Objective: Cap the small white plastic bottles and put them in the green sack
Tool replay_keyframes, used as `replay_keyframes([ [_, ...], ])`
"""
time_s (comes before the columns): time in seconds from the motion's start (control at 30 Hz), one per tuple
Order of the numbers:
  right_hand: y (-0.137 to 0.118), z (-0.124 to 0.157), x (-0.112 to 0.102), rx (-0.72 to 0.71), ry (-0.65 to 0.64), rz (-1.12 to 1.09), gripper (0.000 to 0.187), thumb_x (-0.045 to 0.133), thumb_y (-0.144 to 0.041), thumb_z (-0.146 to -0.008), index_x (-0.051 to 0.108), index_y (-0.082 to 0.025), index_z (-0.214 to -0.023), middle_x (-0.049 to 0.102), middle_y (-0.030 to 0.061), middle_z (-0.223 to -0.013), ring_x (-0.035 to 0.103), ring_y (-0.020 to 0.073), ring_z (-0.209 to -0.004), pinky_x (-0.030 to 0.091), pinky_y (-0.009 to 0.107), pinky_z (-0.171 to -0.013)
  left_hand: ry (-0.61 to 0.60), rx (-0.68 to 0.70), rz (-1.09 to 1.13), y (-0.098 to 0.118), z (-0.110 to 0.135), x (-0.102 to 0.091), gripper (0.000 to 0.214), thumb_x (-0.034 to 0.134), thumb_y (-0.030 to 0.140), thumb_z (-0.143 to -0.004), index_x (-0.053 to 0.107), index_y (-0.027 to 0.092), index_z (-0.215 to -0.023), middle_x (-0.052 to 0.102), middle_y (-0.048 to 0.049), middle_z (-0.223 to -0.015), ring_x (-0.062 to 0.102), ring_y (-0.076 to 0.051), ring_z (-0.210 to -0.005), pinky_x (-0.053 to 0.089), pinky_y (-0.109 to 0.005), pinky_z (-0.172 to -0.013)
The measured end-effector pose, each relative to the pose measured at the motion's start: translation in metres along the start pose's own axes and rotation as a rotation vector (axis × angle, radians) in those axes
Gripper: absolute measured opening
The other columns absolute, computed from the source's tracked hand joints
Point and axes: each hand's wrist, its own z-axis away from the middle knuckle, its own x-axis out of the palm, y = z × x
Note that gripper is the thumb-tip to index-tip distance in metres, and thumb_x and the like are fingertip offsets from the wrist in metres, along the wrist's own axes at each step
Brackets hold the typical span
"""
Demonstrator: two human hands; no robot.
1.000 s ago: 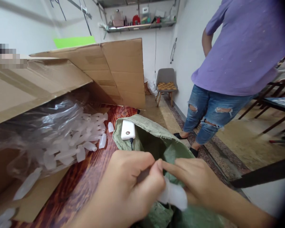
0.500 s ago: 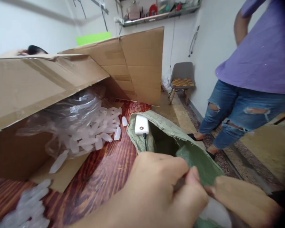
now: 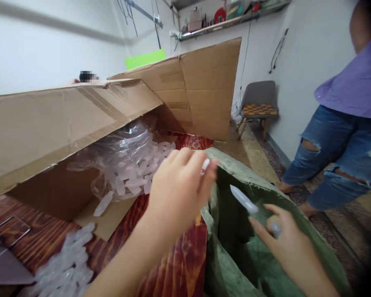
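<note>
Fingers of the right hand [image 3: 282,243] are spread loosely over the green sack [image 3: 299,231], with a clear tube [image 3: 243,199] just above them, slanting up-left. Left hand [image 3: 181,185], at the sack's left rim, pinches a small white piece [image 3: 205,166].

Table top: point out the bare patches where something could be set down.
Bare wood table lies between the cardboard box and the near bottle pile, also below the left hand beside the green sack. The box mouth is crowded with bottles.
</note>
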Motion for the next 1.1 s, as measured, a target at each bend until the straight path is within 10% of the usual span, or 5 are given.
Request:
replay_keyframes([
  [0.1, 0.014, 0.011, 0.019, 0.357, -0.095, -0.262, 0.032, 0.060, -0.048, -0.080, 0.050, -0.022, -0.097, 0.058, -0.0016, -0.066, 0.046, 0.0124, -0.039, 0.032, 0.022, -0.036, -0.401, -0.255, -0.358, -0.053, -0.010, 0.032, 0.029, 0.039, 0.030, -0.102, 0.063, 0.015, -0.094, 0.065, -0.0104, -0.093, 0.060, -0.028, -0.094, 0.047, -0.036, -0.081],
  [0.4, 0.034, 0.041, 0.022, 0.570, -0.351, -0.447, 0.059, 0.068, -0.065, -0.073, 0.059, -0.016, -0.106, 0.047, -0.0072, -0.056, 0.035, 0.0053, -0.032, 0.025, 0.016, -0.031, -0.556, -0.447, -0.347, -0.112, 0.014, 0.107, 0.025, 0.052, 0.027, -0.095, 0.059, 0.009, -0.111, 0.066, -0.0144, -0.104, 0.065, -0.028, -0.095, 0.052, -0.039, -0.078],
  [0.77, -0.067, 0.018, -0.020, -0.116, -0.110, -0.280, 0.028, 0.048, -0.046, -0.100, 0.048, -0.030, -0.123, 0.062, 0.0063, -0.123, 0.051, 0.0060, -0.050, 0.045, 0.018, -0.044, -0.569, -0.106, 0.560, -0.018, -0.008, 0.039, 0.030, 0.040, 0.043, -0.102, 0.060, 0.025, -0.114, 0.066, 0.0035, -0.088, 0.061, -0.014, -0.078, 0.044, -0.022, -0.067],
  [0.93, -0.098, 0.010, -0.042, -0.569, 0.047, -0.021, 0.028, 0.050, -0.030, -0.101, 0.047, -0.030, -0.129, 0.067, 0.0019, -0.119, 0.065, 0.0124, -0.104, 0.053, 0.017, -0.084, -0.598, -0.032, 0.944, 0.017, 0.007, 0.015, 0.032, 0.038, 0.040, -0.104, 0.065, 0.024, -0.105, 0.067, 0.0032, -0.100, 0.059, -0.013, -0.089, 0.043, -0.019, -0.075],
  [1.1, -0.104, 0.015, -0.056, -0.799, 0.056, 0.190, 0.023, 0.045, -0.041, -0.103, 0.050, -0.027, -0.120, 0.068, 0.0006, -0.095, 0.068, 0.0103, -0.079, 0.053, 0.014, -0.068, -0.783, -0.124, 1.067, 0.023, 0.012, 0.015, 0.053, 0.033, 0.051, -0.103, 0.050, 0.017, -0.066, 0.044, 0.0038, -0.058, 0.041, -0.008, -0.054, 0.032, -0.020, -0.049],
])
